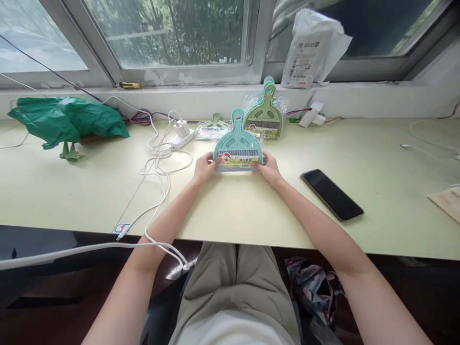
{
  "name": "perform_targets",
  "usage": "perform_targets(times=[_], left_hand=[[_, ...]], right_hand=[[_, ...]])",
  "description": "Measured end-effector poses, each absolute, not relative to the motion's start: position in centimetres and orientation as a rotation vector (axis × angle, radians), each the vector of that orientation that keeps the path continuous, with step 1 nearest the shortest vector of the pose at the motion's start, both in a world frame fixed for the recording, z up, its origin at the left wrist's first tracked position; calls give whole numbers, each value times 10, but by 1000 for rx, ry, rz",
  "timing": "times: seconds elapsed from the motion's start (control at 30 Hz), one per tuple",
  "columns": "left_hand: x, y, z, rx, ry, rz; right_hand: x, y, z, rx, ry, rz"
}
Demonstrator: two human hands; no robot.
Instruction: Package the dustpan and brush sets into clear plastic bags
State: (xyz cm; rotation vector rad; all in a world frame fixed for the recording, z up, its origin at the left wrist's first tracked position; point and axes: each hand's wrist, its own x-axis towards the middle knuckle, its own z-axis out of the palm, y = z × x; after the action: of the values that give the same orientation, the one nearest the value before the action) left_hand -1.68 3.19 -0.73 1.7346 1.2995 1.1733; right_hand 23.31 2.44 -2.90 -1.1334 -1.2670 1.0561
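Observation:
Between my two hands stands a turquoise dustpan-and-brush set (238, 139) in clear wrapping, handle upward, with a printed label across its lower part. My left hand (205, 167) grips its lower left edge, thumb on the front. At the lower right edge my right hand (269, 167) holds it the same way; the fingers behind are hidden. Just behind, to the right, a stack of similar wrapped sets (266, 112) stands upright, a green one in front. Another green wrapped set (214, 125) lies behind to the left.
White cables (160, 153) run from a power strip (182, 139) over the left of the table (237, 211). A black phone (332, 194) lies to the right. A green plastic bag (72, 120) is at far left; a yellow cutter (130, 85) and a white package (309, 52) rest on the sill.

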Motion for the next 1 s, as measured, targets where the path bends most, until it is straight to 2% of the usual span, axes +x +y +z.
perform_targets(times=[0.13,0.33,0.6,1.0], left_hand=[[-22,37,-10,1785,1391,1127],[-29,43,-13,1638,1443,1270],[-25,35,-9,1749,1449,1092],[-26,44,-10,1826,1418,985]], right_hand=[[240,31,-28,-1215,-1265,959],[274,58,-26,-1379,-1361,463],[304,111,-18,-1779,-1360,27],[298,149,-25,-1822,-1228,-64]])
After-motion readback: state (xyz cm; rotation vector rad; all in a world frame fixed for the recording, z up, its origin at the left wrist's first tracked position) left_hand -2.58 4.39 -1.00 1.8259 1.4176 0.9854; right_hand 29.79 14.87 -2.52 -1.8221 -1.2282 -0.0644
